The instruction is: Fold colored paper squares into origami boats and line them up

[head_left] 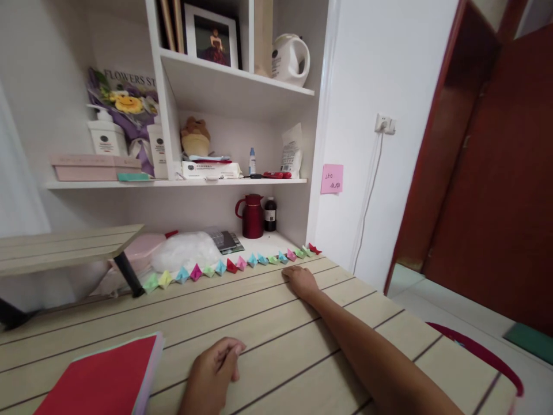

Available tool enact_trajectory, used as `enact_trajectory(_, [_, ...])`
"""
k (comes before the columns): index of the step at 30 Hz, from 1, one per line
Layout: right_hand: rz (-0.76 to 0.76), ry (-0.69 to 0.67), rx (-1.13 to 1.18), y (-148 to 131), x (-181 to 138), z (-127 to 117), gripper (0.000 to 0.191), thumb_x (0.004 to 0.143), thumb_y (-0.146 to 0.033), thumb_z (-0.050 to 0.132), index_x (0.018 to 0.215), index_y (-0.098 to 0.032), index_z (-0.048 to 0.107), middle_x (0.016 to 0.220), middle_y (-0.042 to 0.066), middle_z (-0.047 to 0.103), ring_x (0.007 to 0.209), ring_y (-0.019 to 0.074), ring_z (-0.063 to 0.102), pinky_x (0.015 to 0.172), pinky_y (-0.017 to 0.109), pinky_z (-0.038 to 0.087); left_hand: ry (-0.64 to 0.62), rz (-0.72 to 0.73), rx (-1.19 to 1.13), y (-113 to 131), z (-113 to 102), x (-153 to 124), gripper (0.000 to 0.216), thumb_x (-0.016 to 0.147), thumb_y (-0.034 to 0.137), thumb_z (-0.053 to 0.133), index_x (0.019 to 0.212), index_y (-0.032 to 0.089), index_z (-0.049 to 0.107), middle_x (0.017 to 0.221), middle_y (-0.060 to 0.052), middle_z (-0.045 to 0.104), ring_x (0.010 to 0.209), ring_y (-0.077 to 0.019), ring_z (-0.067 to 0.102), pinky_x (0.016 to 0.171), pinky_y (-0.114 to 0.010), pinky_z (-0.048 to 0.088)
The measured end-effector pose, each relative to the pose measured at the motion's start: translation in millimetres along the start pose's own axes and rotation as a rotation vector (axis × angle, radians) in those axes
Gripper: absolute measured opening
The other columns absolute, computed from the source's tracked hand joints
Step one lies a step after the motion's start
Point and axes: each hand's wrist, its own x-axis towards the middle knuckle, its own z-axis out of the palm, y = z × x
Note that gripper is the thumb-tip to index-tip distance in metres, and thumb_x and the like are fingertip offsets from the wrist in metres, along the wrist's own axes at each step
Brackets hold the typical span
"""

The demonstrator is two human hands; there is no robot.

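Observation:
A row of small folded paper boats (pixel 231 266) in several colours runs along the back edge of the slatted wooden table (pixel 268 323). My right hand (pixel 301 282) rests on the tabletop just in front of the right part of the row, near a light blue boat (pixel 283 257). Its fingers are bent and held together; whatever might be under them is hidden. Nearer to me, my left hand (pixel 213 372) lies on the table with fingers curled in and thumb against them, nothing visible in it. Left of that hand is a stack of coloured paper (pixel 101 374), red on top.
A small raised stand (pixel 64 248) with black legs occupies the table's left rear. Behind the boats are a clear plastic bag (pixel 186 251), a dark red jug (pixel 252 217) and a dark bottle (pixel 270 214). White shelving (pixel 233 86) rises above; a red stool (pixel 479 351) is at right.

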Motion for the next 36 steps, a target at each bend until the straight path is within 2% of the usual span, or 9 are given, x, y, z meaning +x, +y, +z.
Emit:
enact_trajectory(6, [-0.118,-0.043,0.051,-6,0,6,0.041,0.099,-0.037,0.033,0.136,-0.037,0.05,0.144,-0.002,0.05,0.131,0.0221,0.043,0.101,0.04,0.035,-0.02,-0.039,-0.018,2,0,0,0.057,0.068,0.069,0.054,0.083,0.016,0.065,0.05,0.005,0.048,0.038,-0.0082,0.03,0.036,-0.021,0.021])
enact_trajectory(11, [-0.1,-0.048,0.048,-19,9,7,0.047,0.097,-0.05,0.029,0.137,-0.035,0.048,0.147,0.0,0.047,0.13,0.0277,0.041,0.099,0.048,0.033,0.037,-0.039,-0.018,-1,2,-1,0.055,0.069,0.068,0.053,0.083,0.017,0.066,0.051,0.006,0.049,0.036,-0.007,0.028,0.039,-0.022,0.027])
enact_trajectory(15, [-0.054,-0.034,0.011,-40,16,6,0.041,0.097,-0.045,0.034,0.123,-0.027,0.06,0.134,0.007,0.059,0.12,0.0306,0.048,0.093,0.047,0.035,0.028,-0.048,-0.014,-2,2,0,0.052,0.071,0.065,0.052,0.085,0.017,0.066,0.051,0.006,0.049,0.036,-0.0071,0.029,0.035,-0.021,0.022])
enact_trajectory(18, [-0.026,-0.024,-0.022,-62,15,9,0.036,0.096,-0.027,0.036,0.114,-0.017,0.065,0.122,0.016,0.065,0.114,0.0319,0.052,0.089,0.045,0.036,-0.003,-0.055,-0.017,-3,2,2,0.052,0.07,0.064,0.051,0.085,0.016,0.067,0.051,0.005,0.049,0.034,-0.0069,0.028,0.033,-0.02,0.019])
enact_trajectory(21, [-0.069,-0.026,-0.031,-81,12,12,0.036,0.093,-0.014,0.036,0.114,-0.016,0.064,0.121,0.016,0.065,0.113,0.0291,0.053,0.089,0.042,0.036,-0.035,-0.071,0.001,-3,1,3,0.049,0.07,0.061,0.051,0.084,0.016,0.066,0.05,0.005,0.05,0.034,-0.0074,0.029,0.032,-0.021,0.019])
enact_trajectory(25, [-0.167,-0.044,-0.012,-93,12,12,0.04,0.093,-0.016,0.039,0.127,-0.03,0.056,0.137,0.003,0.056,0.12,0.0238,0.049,0.092,0.039,0.036,-0.036,-0.04,-0.013,-1,0,1,0.042,0.074,0.053,0.047,0.082,0.016,0.066,0.051,0.005,0.049,0.035,-0.0076,0.03,0.033,-0.02,0.02])
enact_trajectory(28, [-0.18,-0.056,-0.008,-95,18,9,0.041,0.096,-0.022,0.036,0.132,-0.034,0.05,0.14,0.0,0.054,0.123,0.0238,0.047,0.093,0.041,0.036,-0.034,-0.012,-0.016,-2,1,1,0.038,0.076,0.048,0.046,0.081,0.016,0.066,0.05,0.004,0.049,0.036,-0.0081,0.032,0.035,-0.02,0.02])
enact_trajectory(33, [-0.14,-0.057,-0.027,-107,27,5,0.035,0.098,-0.034,0.034,0.122,-0.031,0.059,0.127,0.005,0.064,0.117,0.0251,0.053,0.09,0.04,0.038,-0.029,0.009,0.009,-10,2,6,0.034,0.077,0.045,0.048,0.079,0.016,0.067,0.047,0.004,0.049,0.037,-0.0094,0.035,0.036,-0.021,0.022])
enact_trajectory(36, [-0.086,-0.038,-0.057,-128,25,6,0.034,0.096,-0.023,0.036,0.114,-0.019,0.065,0.117,0.014,0.067,0.113,0.0275,0.055,0.089,0.04,0.039,-0.04,0.013,0.014,-12,2,6,0.033,0.079,0.043,0.046,0.079,0.017,0.066,0.048,0.005,0.05,0.035,-0.0086,0.033,0.037,-0.021,0.022])
